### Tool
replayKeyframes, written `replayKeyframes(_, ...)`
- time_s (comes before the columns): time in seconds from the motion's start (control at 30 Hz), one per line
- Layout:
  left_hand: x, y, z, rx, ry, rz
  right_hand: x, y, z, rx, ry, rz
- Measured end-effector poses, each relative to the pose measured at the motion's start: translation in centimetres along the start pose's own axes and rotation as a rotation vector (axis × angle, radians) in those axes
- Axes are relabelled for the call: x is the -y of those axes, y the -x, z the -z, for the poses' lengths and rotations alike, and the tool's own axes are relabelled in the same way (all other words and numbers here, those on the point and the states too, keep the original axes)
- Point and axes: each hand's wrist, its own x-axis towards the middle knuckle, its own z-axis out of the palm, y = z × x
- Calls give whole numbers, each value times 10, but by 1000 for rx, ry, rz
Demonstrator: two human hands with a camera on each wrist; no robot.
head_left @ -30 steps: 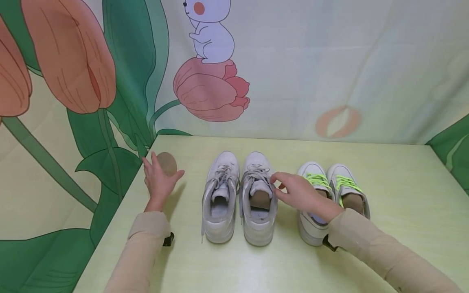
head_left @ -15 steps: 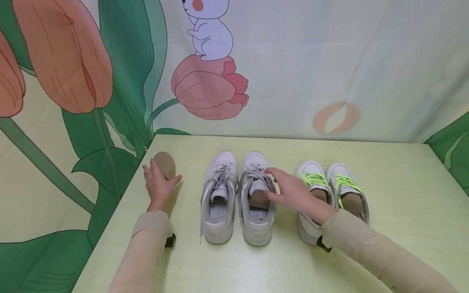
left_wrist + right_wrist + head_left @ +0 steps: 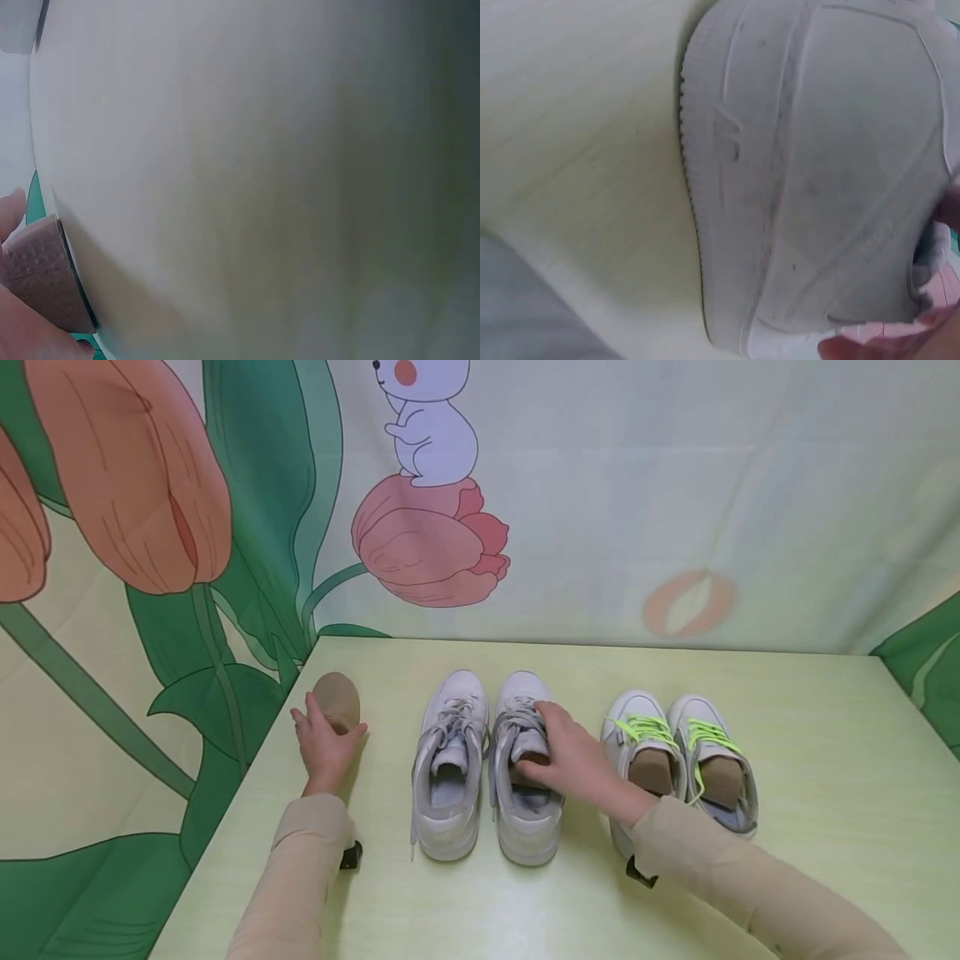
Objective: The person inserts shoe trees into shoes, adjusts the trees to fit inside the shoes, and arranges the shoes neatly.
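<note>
My left hand [image 3: 327, 752] is at the far left of the table, thumb and fingers on either side of a brown, rounded shoe insert [image 3: 339, 693]. In the left wrist view the insert's flat end [image 3: 45, 274] shows between thumb and fingers. My right hand [image 3: 573, 756] reaches over the opening of the right-hand grey-white sneaker [image 3: 528, 839], fingers at its laces and thumb down over the opening. A brown insert inside that sneaker is mostly covered by the thumb. In the right wrist view the sneaker's side [image 3: 840, 165] fills the middle.
Beside it stands the matching left sneaker [image 3: 448, 835], its opening showing no insert. To the right is a second white pair with green laces [image 3: 648, 727], brown inserts [image 3: 722, 781] in both. A printed cloth [image 3: 600, 510] hangs behind the table [image 3: 825, 760].
My left hand has come down around the insert, its thumb now at the side. My right hand has moved left from beside the grey-white sneaker to over its opening.
</note>
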Motion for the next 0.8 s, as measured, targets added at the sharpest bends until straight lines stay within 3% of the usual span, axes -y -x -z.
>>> replayKeyframes(0.2, -1, 0, 0, -3, 15, 5, 6, -2, -10, -15, 47, -97)
replayKeyframes(0.47, -6, 2, 1, -10, 37, 4, 9, -5, -17, -45, 126, -144)
replayKeyframes(0.8, -5, 4, 0, -4, 43, 8, 16, -7, -20, -53, 219, -119)
